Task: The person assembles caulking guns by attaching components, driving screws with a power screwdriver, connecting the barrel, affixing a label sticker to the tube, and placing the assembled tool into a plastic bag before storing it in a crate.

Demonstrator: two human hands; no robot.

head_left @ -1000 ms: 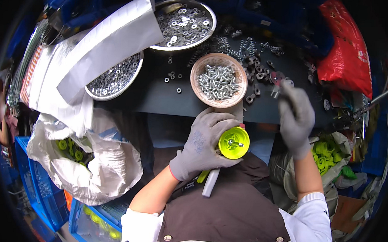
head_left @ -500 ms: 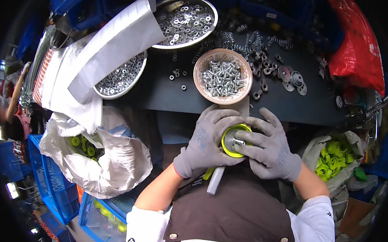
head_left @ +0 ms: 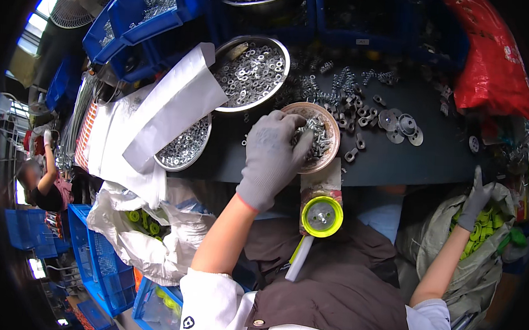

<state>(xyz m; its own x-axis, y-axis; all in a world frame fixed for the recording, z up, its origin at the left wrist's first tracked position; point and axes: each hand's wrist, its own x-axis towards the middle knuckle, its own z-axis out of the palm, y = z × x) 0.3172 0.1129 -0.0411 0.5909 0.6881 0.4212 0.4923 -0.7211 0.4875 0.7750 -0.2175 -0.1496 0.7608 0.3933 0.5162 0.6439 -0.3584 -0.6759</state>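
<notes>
Head view: the left hand (head_left: 272,156), in a grey glove, reaches into the brown bowl (head_left: 331,128) of screws near the picture's centre. Its fingers (head_left: 295,130) are curled down into the heap, but whether they have pinched a screw cannot be told, since the glove hides their tips. At 6 o'clock from the bowl, just off the near edge of the dark surface (head_left: 394,162), a yellow-green round cap (head_left: 322,216) with a metal centre sits on a fixture above the person's lap, touched by neither hand.

The right hand (head_left: 474,201), also gloved, is well apart at 3 o'clock, its fingers spread loosely and dipping into a grey sack (head_left: 432,237) of yellow-green caps; whether it has hold of one is hidden.

At 11 o'clock from the bowl stands a steel pan (head_left: 254,70) of washers, and at 9 o'clock a second steel pan (head_left: 185,147) of small nuts, partly covered by white paper (head_left: 166,110). Loose springs and discs (head_left: 399,125) lie at 2 o'clock. A red bag (head_left: 493,63) sits at the far right, blue bins (head_left: 135,12) at 11 o'clock, and a white bag (head_left: 137,230) with more caps at 8 o'clock.
</notes>
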